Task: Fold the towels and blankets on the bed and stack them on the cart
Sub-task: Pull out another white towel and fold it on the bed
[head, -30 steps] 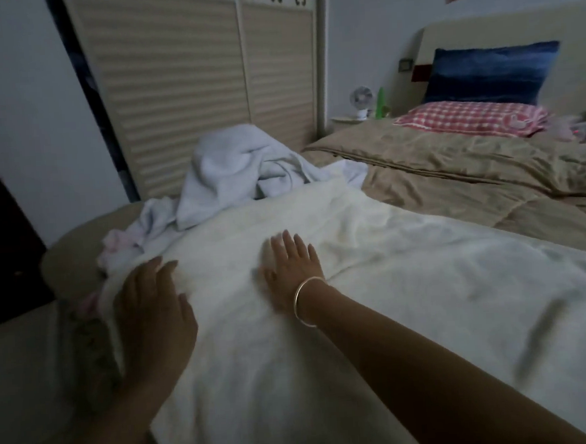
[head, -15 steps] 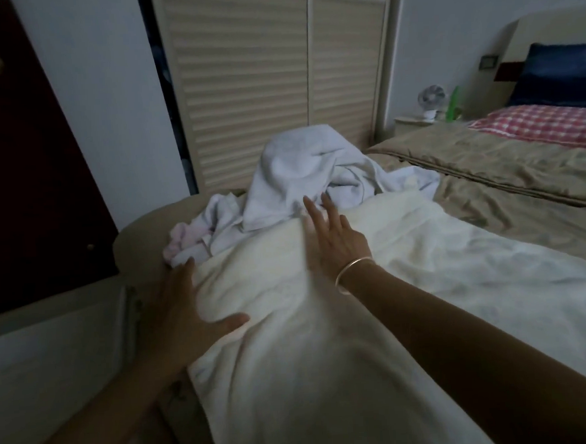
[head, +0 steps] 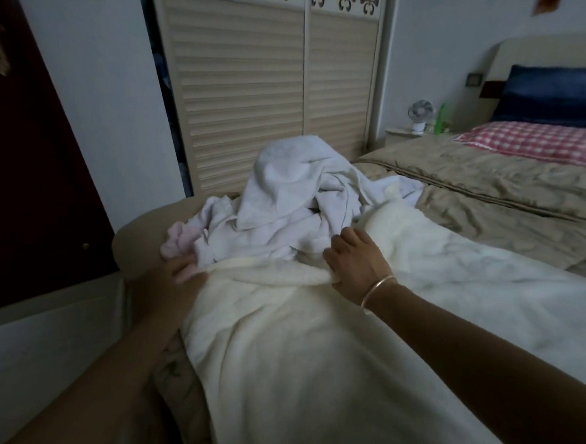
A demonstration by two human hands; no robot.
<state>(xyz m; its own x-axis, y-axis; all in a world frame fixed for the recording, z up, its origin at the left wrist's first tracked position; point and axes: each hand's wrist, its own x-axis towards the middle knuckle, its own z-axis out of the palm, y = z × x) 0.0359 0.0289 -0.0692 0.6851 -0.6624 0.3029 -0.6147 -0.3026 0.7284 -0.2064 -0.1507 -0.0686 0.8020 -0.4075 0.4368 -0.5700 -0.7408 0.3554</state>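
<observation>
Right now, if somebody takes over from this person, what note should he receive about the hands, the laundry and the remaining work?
Left hand: grips the far edge of the cream blanket, near its left corner.
Right hand: fingers curled round the same edge, further right.
White towels: unfolded heap just behind that edge, on the bed.
Done: nothing folded in view.
To do: fold blanket, then towels, stack on the cart, which is not in view.

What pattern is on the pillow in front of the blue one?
Red-and-white checks on the pillow, seen in the head view.
</observation>
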